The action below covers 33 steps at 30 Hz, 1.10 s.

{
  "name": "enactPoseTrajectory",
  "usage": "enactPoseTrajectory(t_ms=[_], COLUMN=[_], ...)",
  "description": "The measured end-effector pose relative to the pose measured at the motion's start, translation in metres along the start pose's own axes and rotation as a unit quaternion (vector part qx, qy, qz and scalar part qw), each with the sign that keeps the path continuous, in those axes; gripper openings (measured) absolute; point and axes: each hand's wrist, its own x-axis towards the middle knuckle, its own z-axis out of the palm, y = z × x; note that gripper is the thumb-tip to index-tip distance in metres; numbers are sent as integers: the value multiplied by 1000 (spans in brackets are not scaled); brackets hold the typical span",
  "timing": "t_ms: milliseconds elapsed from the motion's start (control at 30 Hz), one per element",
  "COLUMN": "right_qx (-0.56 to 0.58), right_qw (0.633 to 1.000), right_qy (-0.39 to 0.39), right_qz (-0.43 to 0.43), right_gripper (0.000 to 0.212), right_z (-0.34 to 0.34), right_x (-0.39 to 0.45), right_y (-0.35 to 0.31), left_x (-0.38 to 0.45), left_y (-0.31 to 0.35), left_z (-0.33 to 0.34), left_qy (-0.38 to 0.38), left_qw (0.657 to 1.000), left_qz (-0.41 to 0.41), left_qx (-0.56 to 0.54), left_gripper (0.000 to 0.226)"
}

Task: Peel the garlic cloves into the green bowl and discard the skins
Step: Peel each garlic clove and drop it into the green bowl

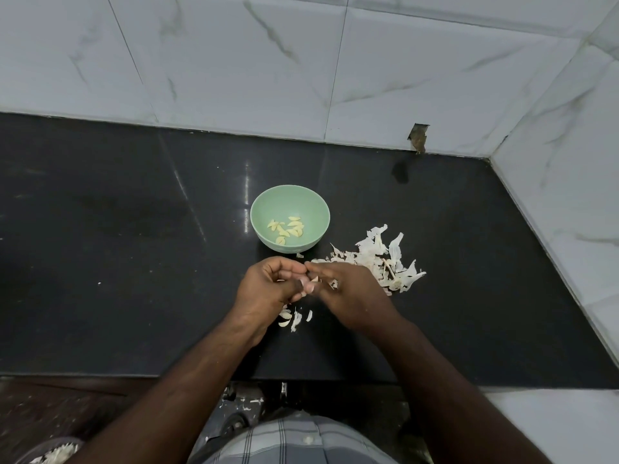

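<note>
A green bowl [290, 199] stands on the black counter [117, 262] with several peeled garlic cloves [287, 226] inside. Just in front of it, my left hand [268, 289] and my right hand [348, 293] meet over the counter. Together their fingertips pinch a small garlic clove [313, 280], which is mostly hidden by the fingers. A pile of white garlic skins [378, 259] lies to the right of the bowl, beside my right hand. A few cloves and skin scraps [291, 318] lie on the counter under my hands.
White marble-look tiled walls [301, 61] close the counter at the back and on the right. The counter's front edge [100, 375] runs below my forearms. A container with white scraps [57, 453] shows at the bottom left, below counter level.
</note>
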Motion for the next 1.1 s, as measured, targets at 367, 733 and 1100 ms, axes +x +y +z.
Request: enactPoseTrajectory(t_ms=[367, 733, 1100], right_qx=[69, 108, 48], right_qw=[992, 981, 992], right_qy=[45, 132, 106], right_qz=[92, 92, 50], right_gripper=[6, 14, 11], right_z=[-7, -16, -5], right_x=[9, 31, 48], right_y=[10, -5, -30], left_x=[4, 11, 17], left_y=[-2, 11, -4], left_z=[-2, -34, -76], left_qy=[-35, 29, 83], left_qw=[963, 933, 935], left_qz=[107, 155, 71], left_qx=[244, 324, 338], left_gripper=[36, 43, 22])
